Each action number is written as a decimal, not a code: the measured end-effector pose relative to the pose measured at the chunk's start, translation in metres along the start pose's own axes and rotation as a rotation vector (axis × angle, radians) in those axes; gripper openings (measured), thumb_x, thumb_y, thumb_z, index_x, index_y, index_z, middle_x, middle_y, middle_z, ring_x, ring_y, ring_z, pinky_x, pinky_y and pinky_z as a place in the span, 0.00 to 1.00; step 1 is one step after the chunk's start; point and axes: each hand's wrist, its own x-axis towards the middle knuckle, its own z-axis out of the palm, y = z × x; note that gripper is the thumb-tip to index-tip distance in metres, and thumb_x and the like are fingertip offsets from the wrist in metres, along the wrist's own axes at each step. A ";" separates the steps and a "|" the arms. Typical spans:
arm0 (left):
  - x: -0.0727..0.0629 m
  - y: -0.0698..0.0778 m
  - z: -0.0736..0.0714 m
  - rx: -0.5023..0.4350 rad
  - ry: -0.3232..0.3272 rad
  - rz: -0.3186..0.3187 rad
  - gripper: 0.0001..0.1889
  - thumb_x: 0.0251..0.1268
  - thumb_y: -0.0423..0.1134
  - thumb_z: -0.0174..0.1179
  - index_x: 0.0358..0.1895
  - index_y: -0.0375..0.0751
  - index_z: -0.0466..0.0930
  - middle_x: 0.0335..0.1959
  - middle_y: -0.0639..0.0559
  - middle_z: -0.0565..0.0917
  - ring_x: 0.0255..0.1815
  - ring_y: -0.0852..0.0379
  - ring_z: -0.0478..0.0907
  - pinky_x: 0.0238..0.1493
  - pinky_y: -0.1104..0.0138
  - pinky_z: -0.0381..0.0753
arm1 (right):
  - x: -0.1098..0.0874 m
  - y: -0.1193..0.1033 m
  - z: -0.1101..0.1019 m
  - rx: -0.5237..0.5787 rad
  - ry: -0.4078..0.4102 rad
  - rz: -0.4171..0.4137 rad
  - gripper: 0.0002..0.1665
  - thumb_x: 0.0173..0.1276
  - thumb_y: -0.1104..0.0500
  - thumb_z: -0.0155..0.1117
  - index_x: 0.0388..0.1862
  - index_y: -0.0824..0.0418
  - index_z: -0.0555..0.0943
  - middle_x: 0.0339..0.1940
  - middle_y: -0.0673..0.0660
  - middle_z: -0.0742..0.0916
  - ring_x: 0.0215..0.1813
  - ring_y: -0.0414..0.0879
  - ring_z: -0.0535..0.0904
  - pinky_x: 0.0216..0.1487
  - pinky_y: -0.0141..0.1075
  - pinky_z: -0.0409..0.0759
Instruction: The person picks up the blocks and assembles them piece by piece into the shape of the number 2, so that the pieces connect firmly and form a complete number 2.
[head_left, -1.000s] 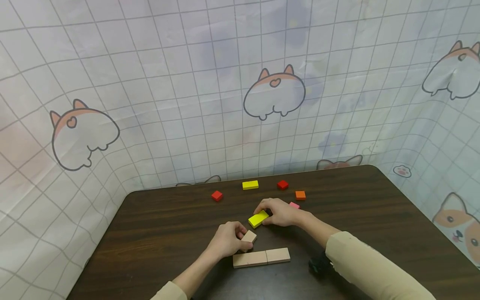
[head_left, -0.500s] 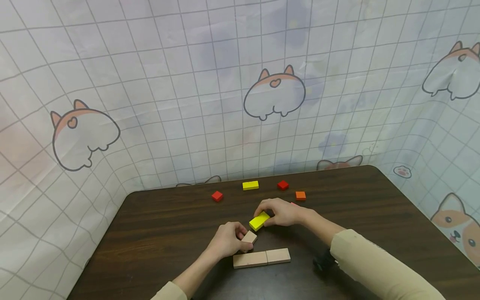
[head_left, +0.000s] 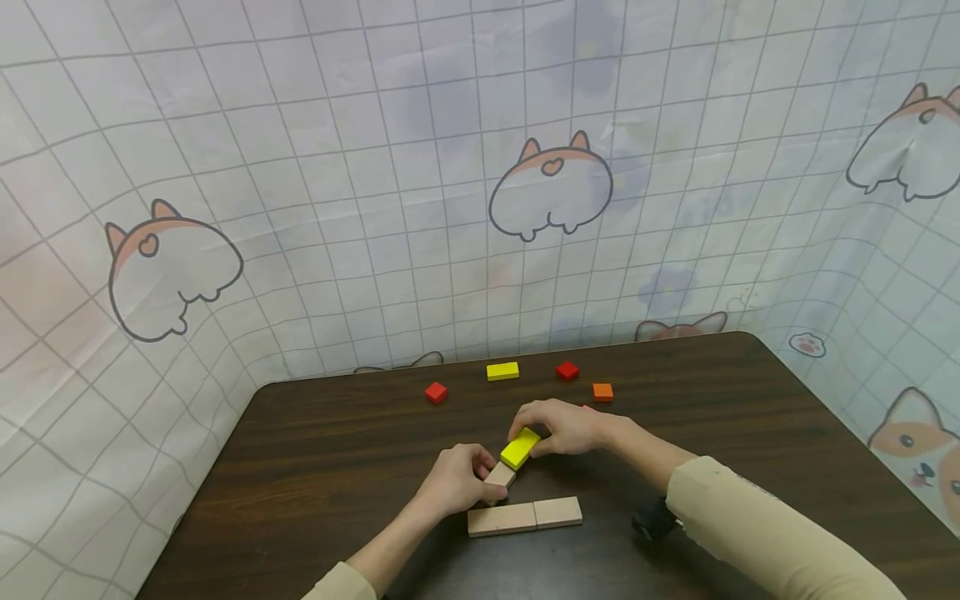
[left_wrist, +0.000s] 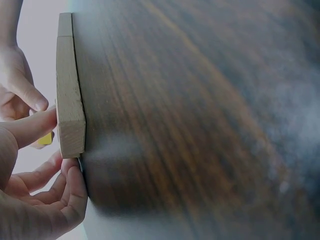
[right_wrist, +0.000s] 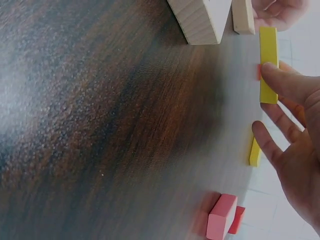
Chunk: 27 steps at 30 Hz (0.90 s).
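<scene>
My left hand (head_left: 456, 479) holds a plain wooden block (head_left: 500, 478) between thumb and fingers, set at a slant on the table. Just beyond it, my right hand (head_left: 558, 427) pinches a yellow block (head_left: 521, 448) by its sides. The yellow block's near end is right at the wooden block's far end, roughly in line with it. In the right wrist view the thumb lies on the yellow block (right_wrist: 268, 45). Nearer my body, two plain wooden blocks, a left one (head_left: 501, 521) and a right one (head_left: 558, 512), lie end to end in a row.
Towards the back edge of the dark wooden table (head_left: 315, 467) lie a red block (head_left: 436, 392), a second yellow block (head_left: 502, 371), another red block (head_left: 567, 371) and an orange block (head_left: 602, 392). A pink block (right_wrist: 222, 217) sits near my right wrist. A patterned cloth (head_left: 420, 250) hangs behind.
My right hand has brought the yellow block slightly towards me and turned it a little, closing the gap to the slanted wooden block. The left hand has stayed in place.
</scene>
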 end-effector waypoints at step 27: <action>0.000 -0.001 0.000 0.011 0.010 0.012 0.19 0.51 0.39 0.81 0.42 0.37 0.83 0.29 0.53 0.79 0.30 0.56 0.75 0.29 0.65 0.74 | 0.006 0.010 0.005 -0.027 0.001 0.002 0.18 0.69 0.67 0.71 0.56 0.56 0.83 0.56 0.49 0.83 0.60 0.48 0.76 0.65 0.48 0.73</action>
